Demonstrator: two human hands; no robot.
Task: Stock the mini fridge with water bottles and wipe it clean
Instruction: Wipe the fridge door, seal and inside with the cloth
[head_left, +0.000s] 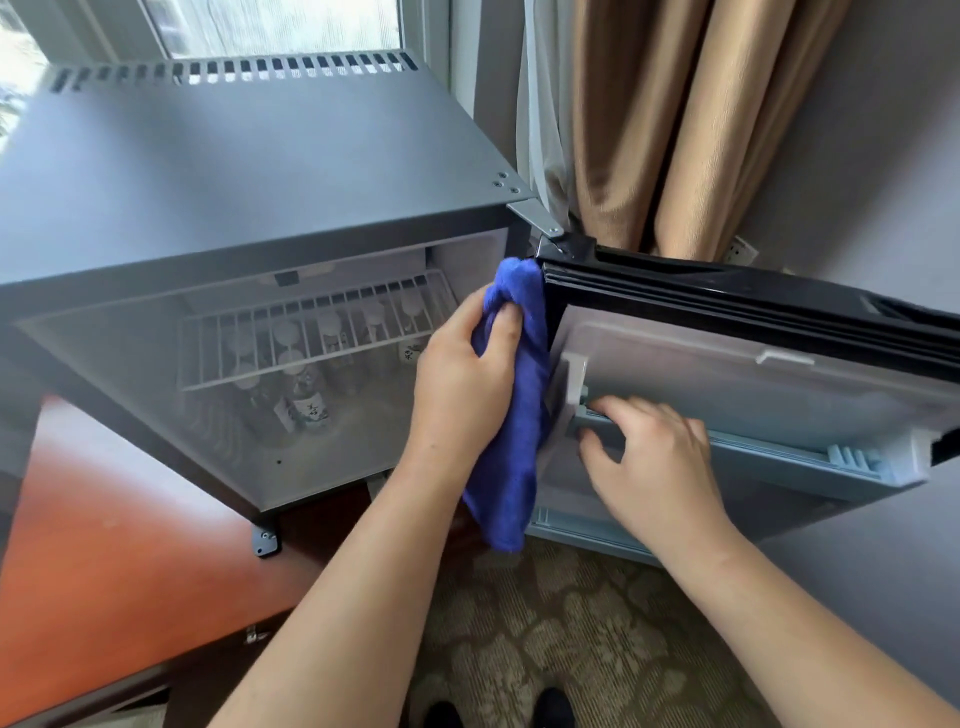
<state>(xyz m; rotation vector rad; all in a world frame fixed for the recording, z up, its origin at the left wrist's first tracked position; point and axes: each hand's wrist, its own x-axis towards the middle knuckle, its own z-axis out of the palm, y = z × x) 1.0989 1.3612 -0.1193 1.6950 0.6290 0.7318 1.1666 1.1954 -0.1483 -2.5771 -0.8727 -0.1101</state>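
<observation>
Left hand (462, 384) grip is bunched around the blue cloth (511, 410), pressing it to the hinge edge of the open fridge door (727, 384). Right hand (654, 457) fingers are curled over the door shelf rail (753, 447), bracing it. Water bottles (306, 384) stand inside the mini fridge (218, 208), under the wire rack (311, 338). Risks, as I judge them: the hanging cloth tail snags in the hinge gap or gasket (675, 291); hard pull on the rail pops it loose; the door swings and pinches fingers.
</observation>
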